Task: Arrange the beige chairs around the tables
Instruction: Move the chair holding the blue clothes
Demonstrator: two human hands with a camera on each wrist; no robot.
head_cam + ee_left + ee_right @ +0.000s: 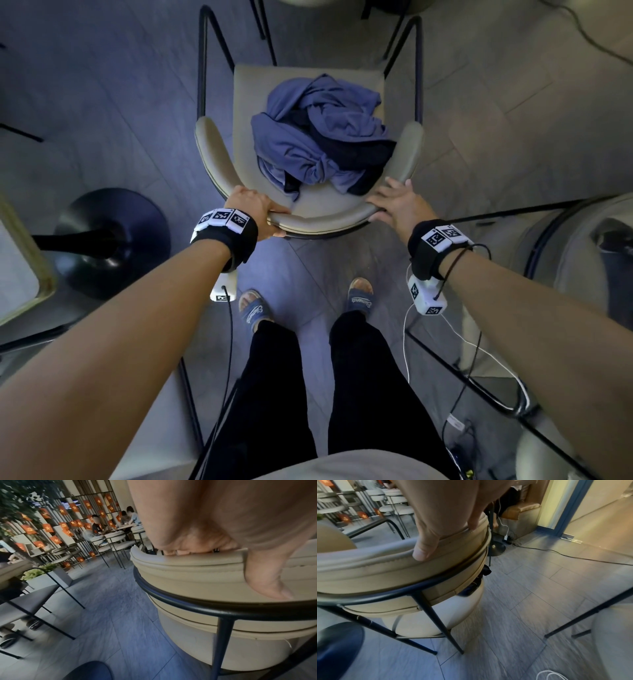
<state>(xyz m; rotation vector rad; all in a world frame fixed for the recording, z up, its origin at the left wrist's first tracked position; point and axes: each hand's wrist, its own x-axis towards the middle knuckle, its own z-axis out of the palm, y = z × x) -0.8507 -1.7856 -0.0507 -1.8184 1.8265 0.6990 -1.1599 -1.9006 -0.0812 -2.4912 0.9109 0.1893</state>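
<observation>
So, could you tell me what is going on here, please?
A person stands behind a beige chair and holds its curved backrest with both hands. The left hand grips the rail, fingers curled over the top. The right hand lies over the rail with its thumb on the outer face. A crumpled blue garment lies on the seat. A black table base stands to the left.

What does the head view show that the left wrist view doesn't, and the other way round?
Only the head view shows the blue cloth bundled on the seat, the right hand on the backrest, and the person's sandalled feet. Only the left wrist view shows people seated at a distant table and red flags on a partition. Both show the left hand gripping the beige chair by its curved backrest.
</observation>
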